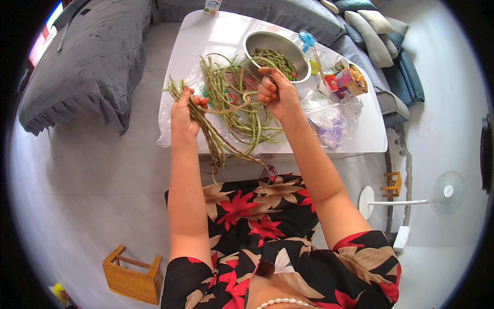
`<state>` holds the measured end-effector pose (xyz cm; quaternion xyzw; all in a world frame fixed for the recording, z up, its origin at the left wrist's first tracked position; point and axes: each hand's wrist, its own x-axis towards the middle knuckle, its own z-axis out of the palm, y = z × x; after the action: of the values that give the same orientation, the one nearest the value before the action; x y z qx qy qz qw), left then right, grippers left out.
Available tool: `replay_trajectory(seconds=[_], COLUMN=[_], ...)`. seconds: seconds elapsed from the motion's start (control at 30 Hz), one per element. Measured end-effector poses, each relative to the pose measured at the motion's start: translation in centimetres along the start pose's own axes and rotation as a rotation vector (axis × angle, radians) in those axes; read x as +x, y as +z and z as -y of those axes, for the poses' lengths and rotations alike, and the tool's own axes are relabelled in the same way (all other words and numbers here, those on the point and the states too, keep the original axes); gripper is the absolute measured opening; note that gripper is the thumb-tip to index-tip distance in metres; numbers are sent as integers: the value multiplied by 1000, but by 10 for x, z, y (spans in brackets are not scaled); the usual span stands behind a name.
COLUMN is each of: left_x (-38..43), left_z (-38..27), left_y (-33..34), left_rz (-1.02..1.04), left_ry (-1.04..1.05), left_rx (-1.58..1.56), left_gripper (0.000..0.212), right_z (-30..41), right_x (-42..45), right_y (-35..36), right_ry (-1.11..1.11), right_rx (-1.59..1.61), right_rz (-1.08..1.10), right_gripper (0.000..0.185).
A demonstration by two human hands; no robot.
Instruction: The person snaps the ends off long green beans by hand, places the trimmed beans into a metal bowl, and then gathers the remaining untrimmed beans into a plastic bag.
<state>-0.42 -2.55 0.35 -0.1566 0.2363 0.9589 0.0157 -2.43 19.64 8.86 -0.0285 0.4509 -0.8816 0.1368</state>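
Observation:
My left hand [187, 112] is closed around a bundle of long yard-long beans [210, 137], whose lower ends hang past the table's front edge. A looser heap of the same beans [220, 83] lies on clear plastic bagging just right of that hand. My right hand [281, 92] is raised in front of a steel bowl [303, 63], thumb and forefinger pinched on what looks like the end of one long bean, which arcs up from the heap. Short pieces of bean [274, 58] lie inside the bowl, with something red and green at their near side.
The white table [193, 38] also bears a blue-lidded bottle [307, 38], a colourful snack carton [349, 87], a red cup [331, 82], crumpled plastic bags [326, 116] and a milk carton [212, 7]. A wooden stool [133, 276] and a standing fan [447, 191] are on the floor.

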Motion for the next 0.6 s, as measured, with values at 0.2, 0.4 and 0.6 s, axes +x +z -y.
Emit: replay_trajectory(seconds=[0.2, 0.4, 0.6], left_x=[-1, -1, -1], left_z=[0, -2, -1], left_y=[3, 1, 2], left_rz=[21, 30, 64], left_ry=[-52, -67, -76], left_rx=[15, 32, 79], left_gripper=[18, 23, 33], right_z=[45, 78, 56], right_x=[-4, -9, -13], right_y=[-14, -10, 18], right_ry=[-9, -53, -114], right_rx=[136, 59, -230], right_rz=[64, 151, 115], right_gripper=[32, 33, 36])
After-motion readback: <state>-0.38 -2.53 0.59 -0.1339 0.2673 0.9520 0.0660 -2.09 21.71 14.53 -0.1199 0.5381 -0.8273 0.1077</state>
